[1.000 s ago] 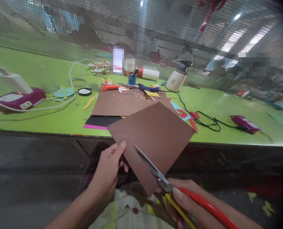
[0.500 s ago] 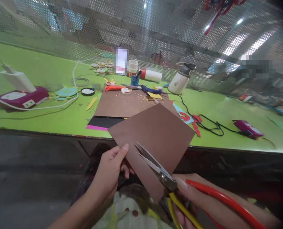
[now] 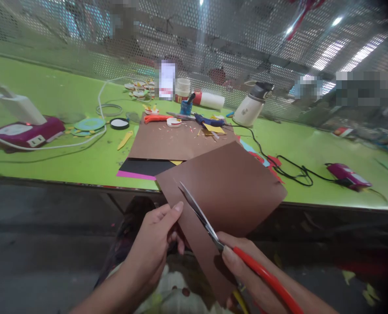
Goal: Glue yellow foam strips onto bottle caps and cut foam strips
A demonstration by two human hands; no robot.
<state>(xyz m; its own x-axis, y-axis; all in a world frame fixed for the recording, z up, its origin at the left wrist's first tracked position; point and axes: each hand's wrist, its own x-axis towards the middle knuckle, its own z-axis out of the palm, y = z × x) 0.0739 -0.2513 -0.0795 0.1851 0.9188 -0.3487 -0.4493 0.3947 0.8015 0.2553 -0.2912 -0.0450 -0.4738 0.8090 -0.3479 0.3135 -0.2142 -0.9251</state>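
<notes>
A brown sheet of paper (image 3: 220,183) is held up in front of the table's near edge. My left hand (image 3: 163,231) pinches its left edge, thumb on top and fingers underneath. In my right hand (image 3: 246,261) is a pair of scissors (image 3: 202,213) with red and yellow handles. Its blades lie along a cut in the sheet, pointing up and left towards the far left corner. A strip (image 3: 200,257) on the left of the cut hangs down, partly separated from the larger piece. One blade is mostly hidden beneath the paper.
On the green table (image 3: 92,168) lies another brown sheet (image 3: 170,144) with scraps, a blue glue gun (image 3: 208,121) and orange-handled tool (image 3: 157,118). A white bottle (image 3: 249,109) stands behind. Purple power sockets (image 3: 26,133) with cables lie left and right.
The scissors have advanced up along the sheet and their blades have closed further, lengthening the cut. The larger piece has swung to the right. My left hand has shifted slightly right, still pinching the edge.
</notes>
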